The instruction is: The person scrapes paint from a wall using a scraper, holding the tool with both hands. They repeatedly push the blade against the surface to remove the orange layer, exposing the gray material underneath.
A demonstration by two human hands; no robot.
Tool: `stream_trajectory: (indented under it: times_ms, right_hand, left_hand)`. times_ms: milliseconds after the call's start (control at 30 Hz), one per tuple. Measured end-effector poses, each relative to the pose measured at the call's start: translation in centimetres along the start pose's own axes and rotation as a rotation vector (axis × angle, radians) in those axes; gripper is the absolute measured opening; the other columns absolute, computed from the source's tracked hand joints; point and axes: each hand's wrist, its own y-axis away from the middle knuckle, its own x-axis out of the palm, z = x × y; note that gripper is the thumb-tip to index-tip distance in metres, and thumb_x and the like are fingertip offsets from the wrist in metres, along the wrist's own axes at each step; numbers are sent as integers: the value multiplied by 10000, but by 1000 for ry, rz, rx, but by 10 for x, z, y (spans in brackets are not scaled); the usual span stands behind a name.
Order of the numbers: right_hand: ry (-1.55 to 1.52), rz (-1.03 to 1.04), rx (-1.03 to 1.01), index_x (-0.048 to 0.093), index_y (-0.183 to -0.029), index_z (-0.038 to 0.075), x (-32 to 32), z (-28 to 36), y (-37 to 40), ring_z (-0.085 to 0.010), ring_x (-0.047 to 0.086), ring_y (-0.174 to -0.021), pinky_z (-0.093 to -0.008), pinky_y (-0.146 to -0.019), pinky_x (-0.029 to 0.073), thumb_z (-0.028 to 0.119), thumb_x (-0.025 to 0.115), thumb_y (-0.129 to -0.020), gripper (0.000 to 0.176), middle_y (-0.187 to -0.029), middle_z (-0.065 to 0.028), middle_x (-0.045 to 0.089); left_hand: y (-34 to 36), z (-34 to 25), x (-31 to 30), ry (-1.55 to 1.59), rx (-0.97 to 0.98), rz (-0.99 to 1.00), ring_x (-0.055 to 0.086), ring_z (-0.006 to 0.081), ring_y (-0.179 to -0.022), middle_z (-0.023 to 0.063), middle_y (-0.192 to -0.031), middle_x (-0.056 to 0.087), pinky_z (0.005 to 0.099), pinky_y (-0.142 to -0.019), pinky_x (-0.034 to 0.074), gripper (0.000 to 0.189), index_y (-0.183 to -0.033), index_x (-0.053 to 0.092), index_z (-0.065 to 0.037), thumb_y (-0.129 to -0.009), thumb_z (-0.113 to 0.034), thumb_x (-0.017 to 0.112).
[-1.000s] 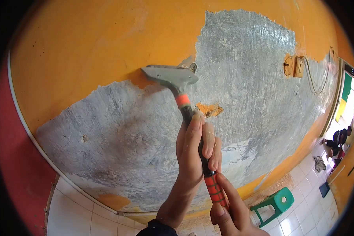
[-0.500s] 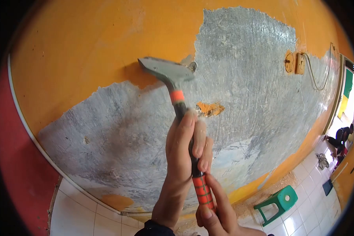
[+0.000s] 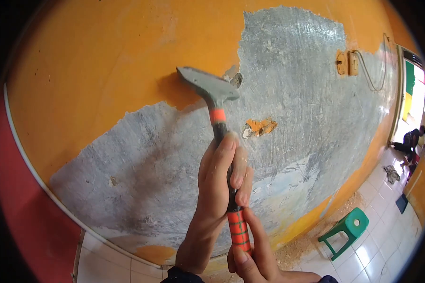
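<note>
A long-handled scraper (image 3: 208,85) with a wide grey head is held up in front of the wall. Its head lies over the border between orange paint (image 3: 113,61) and the stripped grey patch (image 3: 292,75). My left hand (image 3: 219,177) wraps round the black upper part of the handle. Lower down, my right hand (image 3: 257,254) grips the red-orange end of the handle with thumb and fingers. Whether the blade edge touches the wall is hard to tell.
A green stool (image 3: 351,228) stands on the white tiled floor at lower right, near paint debris (image 3: 311,238) along the wall's foot. A switch box (image 3: 353,63) with a cable is on the wall. A person (image 3: 413,141) is low by the doorway. A red wall (image 3: 28,198) borders the left.
The view has shifted a little, so the switch sits further left and the stool lower right. The scraper head appears slightly further right. Both hands keep their grip on the handle.
</note>
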Motion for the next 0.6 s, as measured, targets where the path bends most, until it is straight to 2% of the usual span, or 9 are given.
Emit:
stream_trajectory:
  times_ms: [33, 100, 200, 267, 333, 433, 500, 567, 600]
  right_hand:
    - [13, -18, -13, 48, -1492, 47, 7, 5, -2, -99, 398, -656, -235, -622, 381, 175, 366, -993, 605, -1466, -125, 304]
    - [-51, -165, 297, -15, -1491, 67, 28, 19, -2, -128, 456, -637, -271, -614, 380, 193, 399, -984, 666, -779, -76, 491]
    - [-120, -170, 267, -15, -1493, 75, 30, 17, -1, -131, 455, -633, -268, -617, 376, 210, 399, -981, 672, -748, -71, 488]
    - [-126, -234, 282, -3, -1496, 78, 35, 19, -2, -127, 454, -616, -250, -588, 358, 216, 438, -961, 707, -734, -68, 487]
    - [-126, -136, 110, 90, -1494, 54, 34, 21, -5, -94, 388, -623, -235, -596, 358, 215, 376, -994, 598, -1348, -110, 427]
    - [-194, -227, 176, 119, -1493, 56, 43, 24, -3, -91, 382, -604, -229, -581, 339, 248, 389, -992, 601, -1191, -89, 504]
    - [-183, -260, 145, 117, -1495, 64, 49, 21, -3, -88, 378, -602, -228, -577, 331, 258, 399, -988, 612, -1120, -76, 517]
    - [-178, -285, 121, 116, -1497, 71, 57, 24, -5, -86, 375, -599, -227, -572, 323, 269, 409, -985, 622, -1048, -63, 531]
    - [-250, -347, 236, 76, -1498, 74, 61, 30, -6, -106, 414, -595, -231, -561, 330, 250, 448, -959, 678, -892, -65, 511]
  left_hand:
    - [-1, -1, -1, -14, -8, 5, 347, 90, -301, -20, -516, 373, 226, -288, 334, 258, -840, 397, -79, -1002, -279, 373]
    - [-8, -11, 2, -3, -35, 18, 349, 90, -304, -19, -517, 371, 226, -291, 335, 258, -837, 395, -80, -1000, -279, 377]
    - [-6, -15, 2, -9, -60, 33, 354, 90, -310, -19, -521, 366, 225, -297, 339, 263, -821, 392, -81, -997, -277, 383]
    - [-2, -11, -1, 10, -56, -29, 302, 64, -308, -44, -512, 330, 220, -271, 308, 177, -979, 497, -87, -976, -253, 435]
    - [-3, -16, 1, 11, -60, 4, 304, 64, -308, -43, -510, 329, 221, -272, 317, 167, -976, 491, -85, -971, -244, 439]
    - [-2, -18, 0, 2, -57, -1, 306, 65, -310, -40, -520, 337, 219, -273, 331, 166, -981, 487, -77, -970, -234, 434]
    - [3, -18, -6, 26, -79, 53, 357, 87, -337, -13, -571, 376, 226, -314, 348, 245, -833, 412, -70, -994, -253, 399]
    - [-2, -22, -1, 15, -82, 52, 355, 86, -338, -15, -571, 374, 225, -314, 343, 243, -831, 412, -71, -994, -252, 399]
    - [-3, -24, 0, 4, -79, 37, 353, 86, -339, -16, -571, 371, 224, -314, 339, 242, -830, 411, -73, -994, -250, 400]
